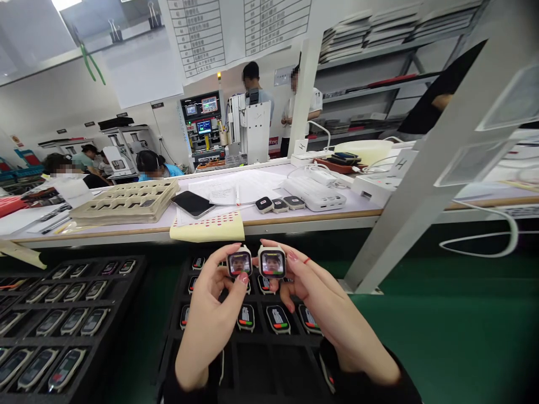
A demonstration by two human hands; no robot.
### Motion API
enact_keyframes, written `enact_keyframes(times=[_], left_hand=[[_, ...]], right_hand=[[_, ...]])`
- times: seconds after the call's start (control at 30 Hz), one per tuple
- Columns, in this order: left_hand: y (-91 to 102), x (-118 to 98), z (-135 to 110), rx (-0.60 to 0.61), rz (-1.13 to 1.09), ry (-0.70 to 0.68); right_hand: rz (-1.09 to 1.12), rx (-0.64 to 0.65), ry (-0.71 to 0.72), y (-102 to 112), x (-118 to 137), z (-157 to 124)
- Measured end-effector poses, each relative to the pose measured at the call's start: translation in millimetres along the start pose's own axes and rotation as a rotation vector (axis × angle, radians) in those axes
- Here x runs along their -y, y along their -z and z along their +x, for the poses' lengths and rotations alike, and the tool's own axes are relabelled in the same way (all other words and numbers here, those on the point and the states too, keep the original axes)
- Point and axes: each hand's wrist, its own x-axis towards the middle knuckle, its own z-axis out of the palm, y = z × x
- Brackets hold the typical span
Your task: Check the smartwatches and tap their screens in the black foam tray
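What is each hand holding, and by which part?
Left hand pinches the left watch by its edges with the fingertips; right hand holds the right watch the same way.

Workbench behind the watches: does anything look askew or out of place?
The yellow sticker sheet droops over the workbench edge, and the phone lies at a slant. The left hand holds the left watch and the right hand the right watch, both level.

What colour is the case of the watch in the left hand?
The watch has a white case; the head view shows it.
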Motion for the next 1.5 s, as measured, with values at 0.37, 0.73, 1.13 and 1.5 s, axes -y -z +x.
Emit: enact_keyframes(times=[0.37,0.73,1.13,1.5], left_hand=[[0.2,1,0,-0.032,0.026,0.003],[-0.4,-4,2,-0.042,0.039,-0.013],[-1.5,2,0,0.002,0.053,0.015],[-2.1,-2,0,0.013,0.030,0.022]], right_hand=[[-0.014,0.028,0.022,3,-5,-1],[-0.143,0.133,0.045,1,5,-3],[-0.168,0.146,0.032,1,5,-4],[-0.144,0.109,0.038,-1,8,-4]])
